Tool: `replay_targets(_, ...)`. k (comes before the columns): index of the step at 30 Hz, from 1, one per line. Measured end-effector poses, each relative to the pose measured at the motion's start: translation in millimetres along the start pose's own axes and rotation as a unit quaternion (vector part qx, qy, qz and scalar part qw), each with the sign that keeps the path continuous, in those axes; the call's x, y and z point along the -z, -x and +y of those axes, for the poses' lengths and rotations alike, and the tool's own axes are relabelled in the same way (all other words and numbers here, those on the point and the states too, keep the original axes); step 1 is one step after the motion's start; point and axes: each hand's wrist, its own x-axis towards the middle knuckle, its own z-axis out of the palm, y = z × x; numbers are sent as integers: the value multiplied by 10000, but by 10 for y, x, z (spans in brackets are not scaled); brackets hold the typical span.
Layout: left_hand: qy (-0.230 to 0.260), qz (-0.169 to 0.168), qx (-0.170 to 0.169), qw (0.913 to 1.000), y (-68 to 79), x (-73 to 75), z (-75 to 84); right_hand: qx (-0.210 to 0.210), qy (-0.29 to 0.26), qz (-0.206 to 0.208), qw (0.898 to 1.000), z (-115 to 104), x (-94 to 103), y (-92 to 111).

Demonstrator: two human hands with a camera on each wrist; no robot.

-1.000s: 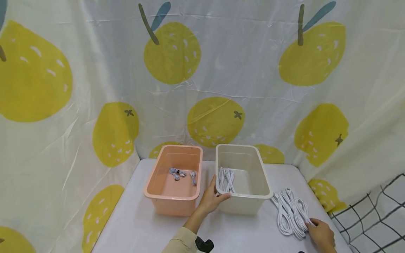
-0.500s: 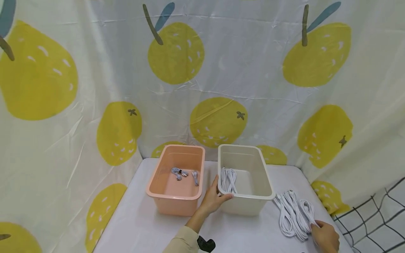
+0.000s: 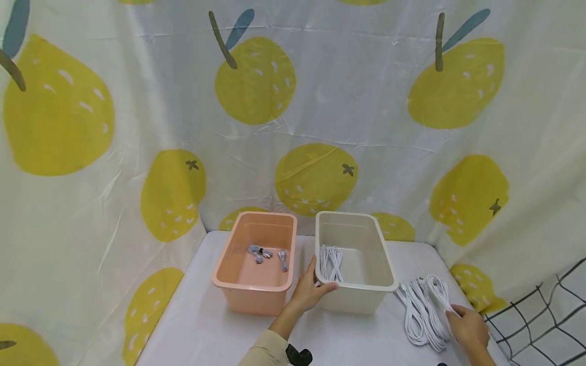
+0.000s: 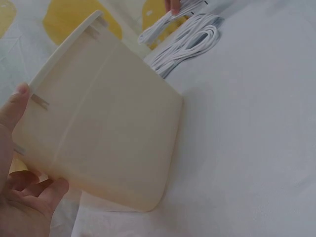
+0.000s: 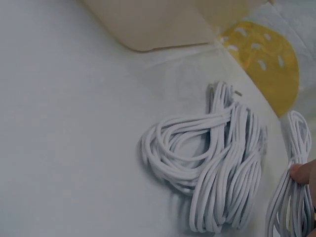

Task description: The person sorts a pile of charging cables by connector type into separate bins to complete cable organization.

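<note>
My left hand [image 3: 305, 294] grips the near left corner of a cream plastic bin [image 3: 354, 301], thumb at the front rim and fingers along the side. In the left wrist view the bin's outer wall [image 4: 108, 123] fills much of the picture. A bundle of white cable [image 3: 330, 262] lies inside the bin at its left. My right hand [image 3: 469, 330] pinches a looped bundle of white cable [image 5: 296, 133], raised at the right of the table. Beside it, a pile of white cable bundles [image 5: 197, 163] lies on the table, right of the cream bin.
A peach bin [image 3: 256, 300] stands left of the cream one. It holds a dark-tied grey cable [image 3: 260, 251] and a smaller grey cable [image 3: 282, 260]. A lemon-print curtain [image 3: 366, 101] hangs behind the white table [image 3: 197, 325]; black netting [image 3: 540, 315] is at right.
My right hand has drawn one cable bundle away from the pile to the right and raised it. The left hand keeps its place on the cream bin. The head view has shifted slightly.
</note>
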Motion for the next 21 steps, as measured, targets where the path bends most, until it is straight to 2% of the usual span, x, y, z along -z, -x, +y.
replay_targets(5,-16,-4,-27,10000,-11,-2,-10,487,-72,40,9988,-72,65,-43)
replay_targets(10,-9,-15,-42,10000,4,-5,-14,781,-68,142,9968,-140,102,-76)
replay_targets(21,-29,1,-6,10000,39,-12,15,1049,-129,21,9944,-363,241,-95)
